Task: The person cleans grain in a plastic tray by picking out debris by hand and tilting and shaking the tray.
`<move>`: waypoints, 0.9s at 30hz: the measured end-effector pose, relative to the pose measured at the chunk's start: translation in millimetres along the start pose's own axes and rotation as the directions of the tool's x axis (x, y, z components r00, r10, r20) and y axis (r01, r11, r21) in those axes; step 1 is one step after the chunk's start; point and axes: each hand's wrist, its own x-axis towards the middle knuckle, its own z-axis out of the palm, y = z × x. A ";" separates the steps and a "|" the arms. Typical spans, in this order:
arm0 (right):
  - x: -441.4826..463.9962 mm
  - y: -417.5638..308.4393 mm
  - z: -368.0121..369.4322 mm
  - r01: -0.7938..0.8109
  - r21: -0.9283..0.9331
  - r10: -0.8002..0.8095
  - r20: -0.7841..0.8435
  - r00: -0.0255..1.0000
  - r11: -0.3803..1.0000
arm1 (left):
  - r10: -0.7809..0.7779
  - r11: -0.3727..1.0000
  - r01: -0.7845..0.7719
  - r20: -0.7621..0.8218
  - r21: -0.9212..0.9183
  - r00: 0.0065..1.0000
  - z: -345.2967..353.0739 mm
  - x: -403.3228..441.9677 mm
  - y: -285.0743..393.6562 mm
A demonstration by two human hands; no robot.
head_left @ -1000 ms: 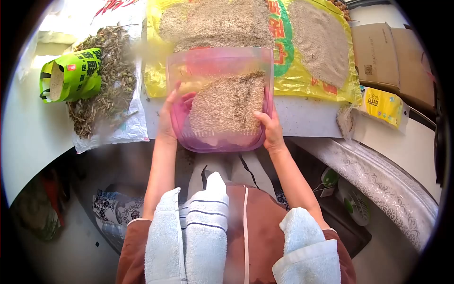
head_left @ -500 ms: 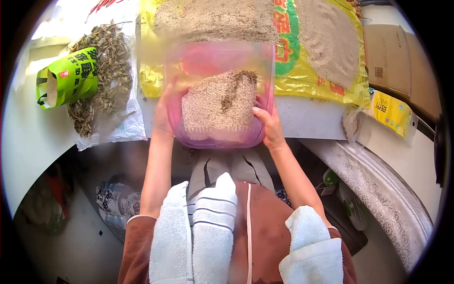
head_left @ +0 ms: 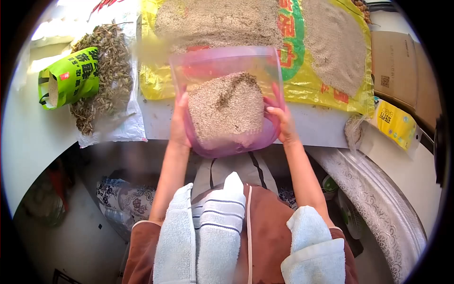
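Note:
A see-through pink-purple plastic basin (head_left: pixel 222 59) hangs in front of my body, over the table's near edge. My left hand (head_left: pixel 181 124) grips its left wall, and my right hand (head_left: pixel 285 122) grips the right wall with the thumb at the near side. Inside lies a heap of pale small grain (head_left: pixel 231 111), with a streak of darker brown bits (head_left: pixel 232 90) across its upper part. Beyond the basin a yellow plastic sack (head_left: pixel 307 90) is spread flat, bearing more grain (head_left: pixel 217 23) on the left and a finer, sandy-looking layer (head_left: pixel 333 47) on the right.
On the left, dried brown pods or husks (head_left: pixel 106 71) lie on a white plastic sheet (head_left: pixel 130 125), beside a green bag (head_left: pixel 71 78). To the right are a cardboard box (head_left: pixel 392 61), a yellow packet (head_left: pixel 395 124) and a small clear bag (head_left: pixel 353 130). Silvery patterned cloth (head_left: pixel 373 199) hangs below.
The basin and both hands have shifted slightly right and toward my body. The grain inside has settled into a slightly different shape, and both hands keep their hold.

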 end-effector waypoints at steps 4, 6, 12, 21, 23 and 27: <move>-0.8 -22.3 -28.4 0.024 0.071 -0.033 0.120 0.992 0.997 | 0.149 0.974 -0.122 -0.133 0.192 0.980 12.0 -15.0 -43.7; -9.9 1.4 -13.3 0.102 -0.079 -0.099 0.045 0.994 0.992 | -0.005 0.994 0.013 -0.066 0.109 0.998 -12.4 -14.1 -16.6; -8.6 8.1 -5.4 -0.012 0.004 0.012 0.097 0.995 1.000 | -0.009 0.998 0.012 -0.051 0.068 0.999 -10.9 -15.8 -7.0; -35.6 23.2 35.8 0.282 -0.314 -0.274 0.073 0.959 0.907 | -0.130 0.992 0.128 0.132 0.023 0.983 -53.1 -8.5 18.9; -23.9 17.2 14.2 0.052 -0.089 -0.049 0.036 0.998 0.995 | -0.024 0.997 0.023 0.014 0.075 1.000 -23.7 -12.6 10.8; -6.3 -11.3 -20.8 -0.042 0.194 0.014 0.145 0.989 0.980 | 0.155 0.977 -0.144 -0.061 0.157 0.986 28.0 -23.5 -32.8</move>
